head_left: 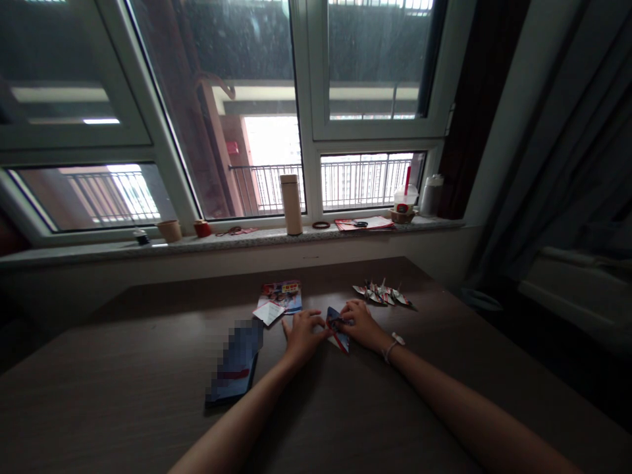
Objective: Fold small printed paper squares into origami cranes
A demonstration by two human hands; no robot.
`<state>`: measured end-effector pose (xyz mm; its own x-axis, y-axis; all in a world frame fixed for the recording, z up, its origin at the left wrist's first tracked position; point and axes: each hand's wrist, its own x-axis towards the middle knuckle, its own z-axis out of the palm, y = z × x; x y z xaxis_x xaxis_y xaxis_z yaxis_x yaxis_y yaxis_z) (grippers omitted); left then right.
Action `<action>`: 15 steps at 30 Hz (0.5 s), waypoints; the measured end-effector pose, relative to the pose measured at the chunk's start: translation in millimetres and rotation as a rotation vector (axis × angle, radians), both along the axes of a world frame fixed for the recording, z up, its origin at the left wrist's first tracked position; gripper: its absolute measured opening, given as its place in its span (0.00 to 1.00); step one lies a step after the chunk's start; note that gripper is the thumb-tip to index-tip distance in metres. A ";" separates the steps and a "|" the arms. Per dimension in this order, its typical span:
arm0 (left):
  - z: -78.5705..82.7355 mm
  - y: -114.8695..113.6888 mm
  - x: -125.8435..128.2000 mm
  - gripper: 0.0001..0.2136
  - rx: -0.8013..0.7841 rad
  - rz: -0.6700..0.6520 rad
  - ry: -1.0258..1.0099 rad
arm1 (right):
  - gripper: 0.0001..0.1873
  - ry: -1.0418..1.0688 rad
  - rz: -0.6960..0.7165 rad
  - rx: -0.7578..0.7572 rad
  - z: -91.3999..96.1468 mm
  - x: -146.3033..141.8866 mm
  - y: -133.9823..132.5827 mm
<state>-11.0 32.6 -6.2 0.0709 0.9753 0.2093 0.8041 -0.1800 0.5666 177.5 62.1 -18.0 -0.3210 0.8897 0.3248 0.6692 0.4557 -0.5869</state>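
Observation:
A small piece of folded paper (340, 337), pointed and printed in blue, red and white, lies on the table between my two hands. My left hand (303, 336) is at its left edge, thumb and index finger closed on it and the other fingers curled on the tabletop. From the right, my right hand (366, 327) grips the upper part of the paper, with its fingertips partly hiding the folds. Beyond my right hand sits a cluster of folded paper pieces (384, 293) with upright points. Behind my left hand are a printed colour sheet (291, 296) and a white paper square (269, 313).
A phone-like dark device (237, 365), its screen pixelated, lies left of my left forearm on the brown table (123, 355). Along the windowsill stand a beige flask (291, 205), a paper cup (170, 230), a drink cup with a red straw (405, 197), and scissors (361, 224) on papers.

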 end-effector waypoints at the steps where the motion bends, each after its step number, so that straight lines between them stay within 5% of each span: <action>1: -0.3 0.4 0.4 0.04 0.002 0.003 0.001 | 0.08 0.002 0.003 0.000 -0.2 -0.1 0.1; 15: 0.4 1.6 3.5 0.05 -0.038 0.062 0.013 | 0.10 -0.034 0.046 -0.010 -1.8 1.3 0.2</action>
<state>-7.5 34.2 -5.8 0.0129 0.9852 0.1712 0.8202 -0.1084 0.5617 178.8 62.3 -19.8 -0.3725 0.8767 0.3044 0.6674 0.4809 -0.5686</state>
